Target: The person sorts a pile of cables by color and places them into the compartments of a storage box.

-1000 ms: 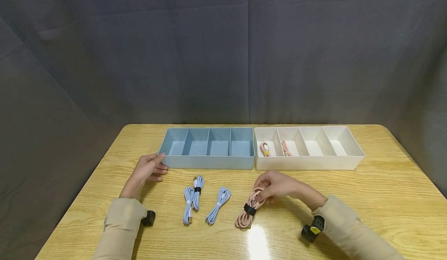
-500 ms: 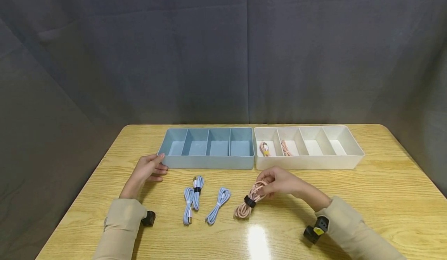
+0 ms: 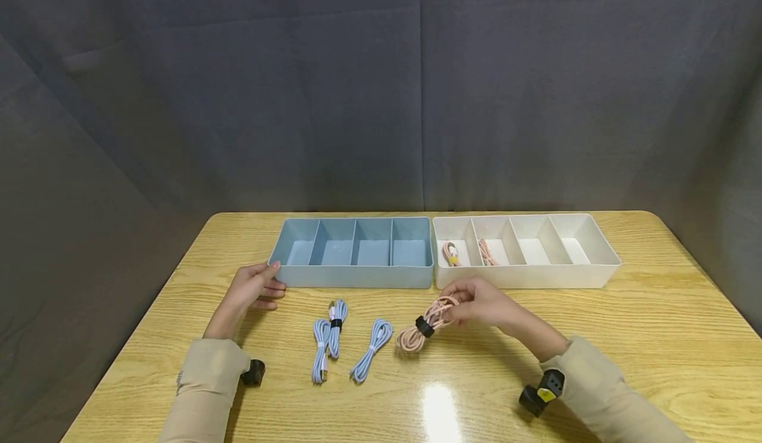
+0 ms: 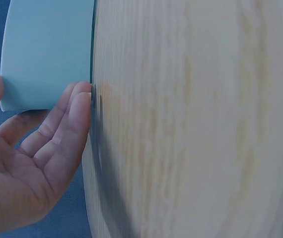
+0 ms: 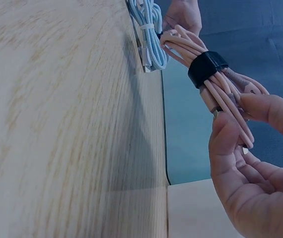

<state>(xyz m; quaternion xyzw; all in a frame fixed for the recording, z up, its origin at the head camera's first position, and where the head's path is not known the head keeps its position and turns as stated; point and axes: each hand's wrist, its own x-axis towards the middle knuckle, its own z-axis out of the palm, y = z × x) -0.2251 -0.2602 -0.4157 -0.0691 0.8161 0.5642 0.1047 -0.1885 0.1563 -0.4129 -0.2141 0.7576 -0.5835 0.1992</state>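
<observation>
Nearest stuff first: three blue cables lie on the counter [image 3: 286, 403], the left one [image 3: 320, 350] tight up against the black-tied one [image 3: 336, 339], so I'd guess lifting either could drag its neighbour along. Can't tell if they overlap or just touch. The third [image 3: 372, 352] is closest to the pink cable, and I could see it getting knocked if the pink one swings low.

The pink cable [image 3: 437, 312] is pinched by one end in the right grip [image 3: 481, 307], just in front of the trays, and looks clear of the counter. Main worry imo: the far end sticks way out past the black strap [image 3: 424, 326], so it might sag, twist or catch a rim. If the pinch is only on a few strands, loops could pull loose. Fingers cover part of that end, and what look like plugs there are hard to make out.

Left grip [image 3: 253, 287] is loose, thumb at the blue tray's [image 3: 355, 276] rim. A hard shove might slide it into the white tray [image 3: 526, 278]; can't tell if they're touching.

Farther in, the white tray's front wall hides the bottoms of both small pink bundles [image 3: 451, 255]. Both sleeves [image 3: 205, 390] get cropped too.
</observation>
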